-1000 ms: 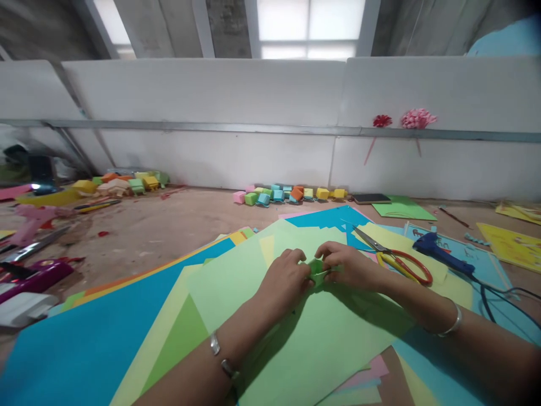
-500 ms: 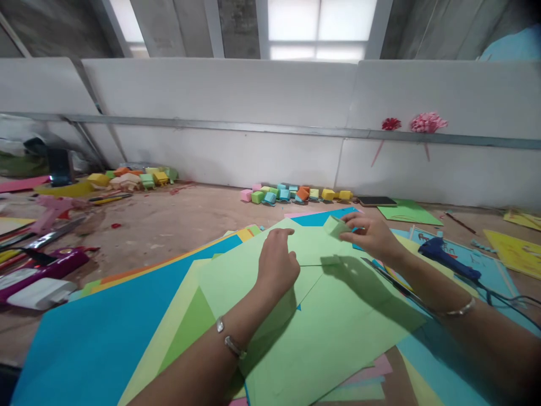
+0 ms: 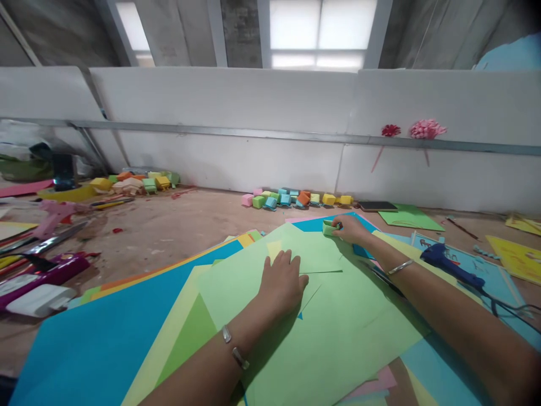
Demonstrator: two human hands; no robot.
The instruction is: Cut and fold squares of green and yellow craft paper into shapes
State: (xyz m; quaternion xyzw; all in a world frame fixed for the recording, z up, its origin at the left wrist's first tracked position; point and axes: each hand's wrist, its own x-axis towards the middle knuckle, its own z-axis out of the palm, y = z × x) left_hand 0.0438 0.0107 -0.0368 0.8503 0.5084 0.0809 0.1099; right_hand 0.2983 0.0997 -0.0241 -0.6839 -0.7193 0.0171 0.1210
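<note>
My left hand (image 3: 279, 286) lies with fingers spread on a large light green paper sheet (image 3: 338, 332). Just past its fingertips shows a small pale yellow piece (image 3: 274, 248). Farther off, at the sheet's back edge, my right hand (image 3: 354, 230) pinches a small light green paper box (image 3: 328, 228), low over or touching the paper; I cannot tell which. Two slits with a narrow raised flap cut into the sheet right of my left hand. Scissors (image 3: 384, 276), mostly hidden, lie below my right wrist.
Small coloured paper boxes (image 3: 285, 199) line the back wall, with another pile (image 3: 150, 185) farther left. A blue glue gun (image 3: 452, 265) with a cord rests at right. On the left are a pink glue gun (image 3: 54, 217) and a white plug (image 3: 41, 300). Blue sheets (image 3: 105, 332) spread underneath.
My left hand has lowered and opened flat on the paper. My right hand has carried the green box slightly away and down, toward the sheet's back edge.
</note>
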